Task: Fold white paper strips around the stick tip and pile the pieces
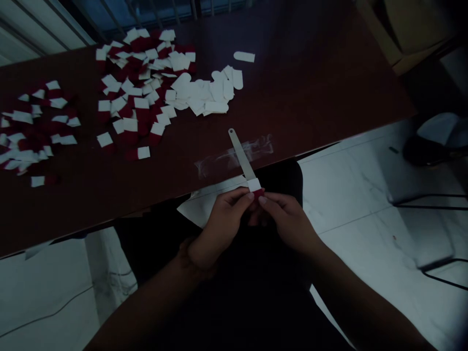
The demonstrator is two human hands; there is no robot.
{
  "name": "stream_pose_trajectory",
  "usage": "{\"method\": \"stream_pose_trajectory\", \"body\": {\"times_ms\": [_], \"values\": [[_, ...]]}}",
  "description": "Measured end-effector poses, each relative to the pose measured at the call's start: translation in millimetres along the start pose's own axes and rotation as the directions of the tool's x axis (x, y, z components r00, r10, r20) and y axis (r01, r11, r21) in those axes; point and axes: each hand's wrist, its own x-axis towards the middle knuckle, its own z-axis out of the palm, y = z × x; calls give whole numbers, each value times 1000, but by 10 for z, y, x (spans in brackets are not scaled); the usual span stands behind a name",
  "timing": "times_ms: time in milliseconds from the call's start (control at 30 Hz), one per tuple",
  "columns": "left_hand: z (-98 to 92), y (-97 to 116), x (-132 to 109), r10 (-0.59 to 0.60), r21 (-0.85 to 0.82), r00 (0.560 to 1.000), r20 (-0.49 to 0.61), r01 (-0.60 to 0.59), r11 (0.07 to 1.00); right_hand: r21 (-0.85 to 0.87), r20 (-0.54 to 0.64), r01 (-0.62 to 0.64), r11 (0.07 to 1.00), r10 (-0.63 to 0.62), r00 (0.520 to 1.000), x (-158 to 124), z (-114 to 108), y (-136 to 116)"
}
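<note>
My left hand point(224, 218) and my right hand point(291, 218) meet just below the table's near edge, thumbs and fingers pinched on the red end of a small red-and-white cloth piece point(254, 185). A flat metal strip point(240, 153) like a steel ruler, with a hole at its far end, runs from the white band of this piece up over the table. Whether its near end is inside the cloth is hidden. Beneath the strip lies a crumpled clear plastic wrapper point(261, 146). A band circles my left wrist.
On the dark brown table point(310, 87) lie a large heap of red-and-white pieces point(141, 105), a smaller heap point(24, 156) at left, and white round-ended cutouts point(208, 92). A cardboard box point(405, 41) stands far right. Dark metal legs point(431, 195) rise from the tiled floor.
</note>
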Motion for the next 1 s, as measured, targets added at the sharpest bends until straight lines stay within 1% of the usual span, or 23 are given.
{"method": "stream_pose_trajectory", "body": {"times_ms": [133, 267, 367, 433, 533, 633, 733, 867, 1000], "values": [[-35, -68, 11, 34, -57, 999, -40, -36, 998, 36, -36, -7, 999, 8, 999, 28, -51, -48], [-21, -70, 6, 22, -23, 999, -49, -23, 999, -23, -35, 0, 1000, -1, 999, 72, -79, -124], [-18, -68, 17, 57, 13, 996, -68, -56, 998, -69, -24, 12, 998, -14, 1000, 97, -83, -157], [-25, -71, 29, 76, 10, 994, -80, -76, 997, -70, -28, 3, 998, -5, 1000, 101, -83, -152], [-28, -68, 38, 71, -8, 995, -71, -72, 997, -15, -22, -10, 1000, 9, 1000, 94, -92, -104], [-17, -51, 37, 50, 27, 998, -50, -49, 998, 80, 3, -10, 997, 10, 1000, 84, -108, -38], [-13, -39, 41, 41, 55, 997, -69, -38, 998, 145, 23, -15, 989, 12, 1000, 72, -120, 2], [-24, -40, 56, 27, 35, 996, -88, -24, 999, 135, 51, -12, 991, 5, 999, 53, -122, -11], [-20, -49, 71, 23, -17, 994, -105, -24, 1000, 100, 55, -8, 995, 2, 998, 42, -118, -31]]}}
